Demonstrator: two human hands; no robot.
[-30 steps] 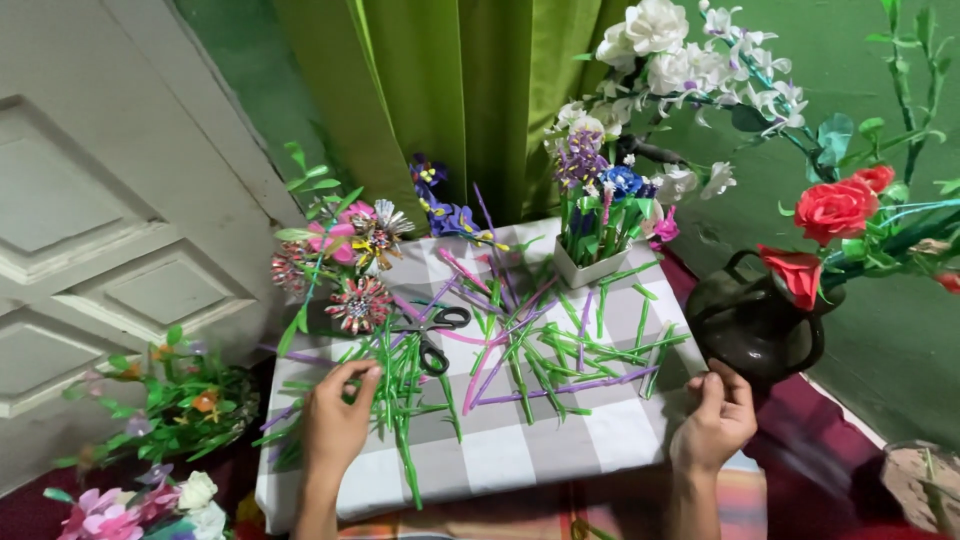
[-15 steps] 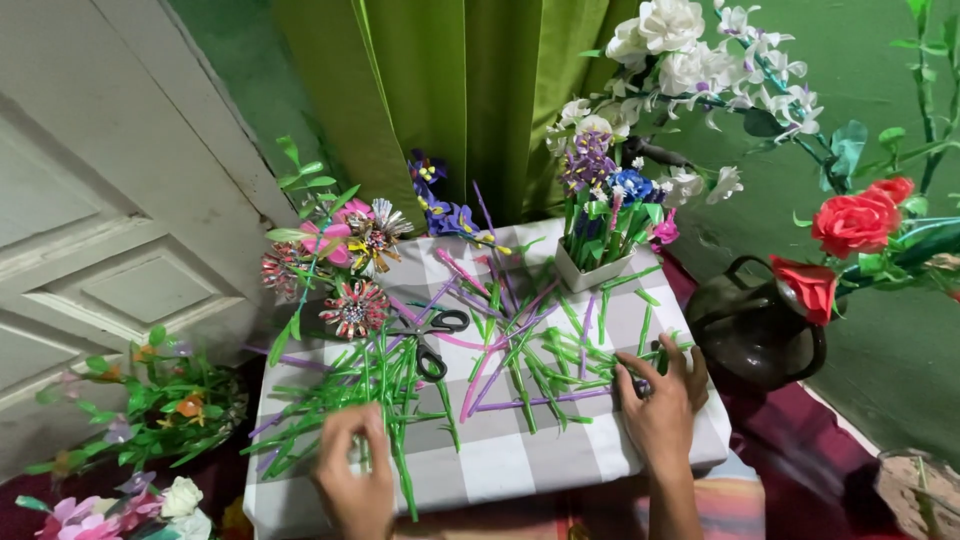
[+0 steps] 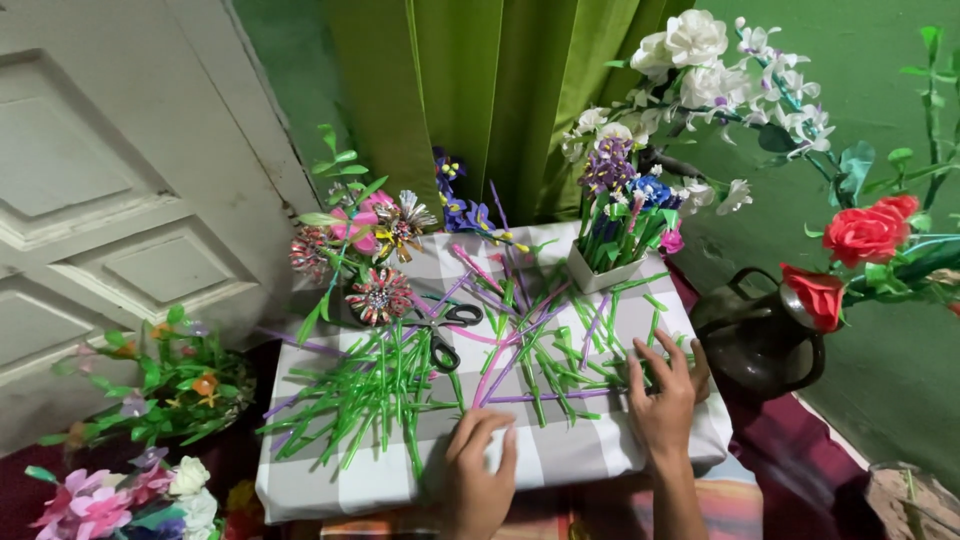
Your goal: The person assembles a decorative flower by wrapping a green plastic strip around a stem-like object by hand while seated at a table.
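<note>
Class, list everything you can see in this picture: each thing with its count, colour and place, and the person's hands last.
Checked cloth: one, grey and white, covering the low table.
Straws: many, mostly green, some pink and purple, scattered on the cloth.
Scissors: one, black-handled, mid-cloth.
White pot: one, holding purple and blue flowers, cloth's far edge.
Dark jug: one, right of the table.
Red roses: two, right.
White flowers: one spray, top right.
Curtain: green, behind.
Door: white, left.
Left hand: on the cloth's near edge.
Right hand: flat on the straws.
</note>
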